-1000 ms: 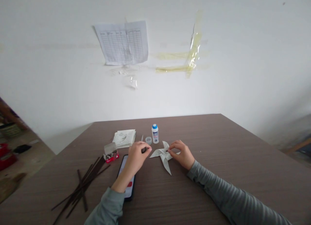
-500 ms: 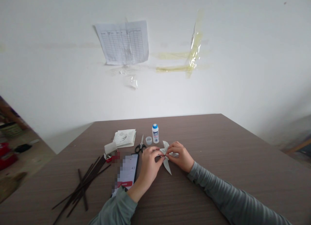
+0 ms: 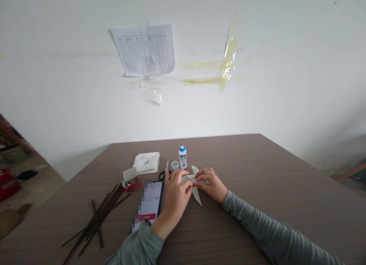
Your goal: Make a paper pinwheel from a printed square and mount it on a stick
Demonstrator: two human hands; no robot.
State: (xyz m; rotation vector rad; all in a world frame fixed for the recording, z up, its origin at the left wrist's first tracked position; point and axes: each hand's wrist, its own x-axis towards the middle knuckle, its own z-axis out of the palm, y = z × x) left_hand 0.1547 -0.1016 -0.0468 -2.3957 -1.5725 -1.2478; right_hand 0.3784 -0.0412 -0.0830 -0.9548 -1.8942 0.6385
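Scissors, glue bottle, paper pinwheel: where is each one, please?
Scissors (image 3: 162,175), head view, on the black finger loops.
Glue bottle (image 3: 182,159), head view, on the white body.
Paper pinwheel (image 3: 196,194), head view, on the lower blade.

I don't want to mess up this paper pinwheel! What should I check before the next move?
1. Both hands on the paper: ok. The left hand and right hand pinch the middle of the paper pinwheel.
2. Scissors out of the hands: ok. They lie on the table beside the left hand.
3. White glue bottle standing up: ok. It is upright, with its blue top on.
4. Pinwheel's middle holding together: cannot tell. The fingers hide it.
5. Dark sticks lying neatly: not ok. They are in a loose, crossed pile.
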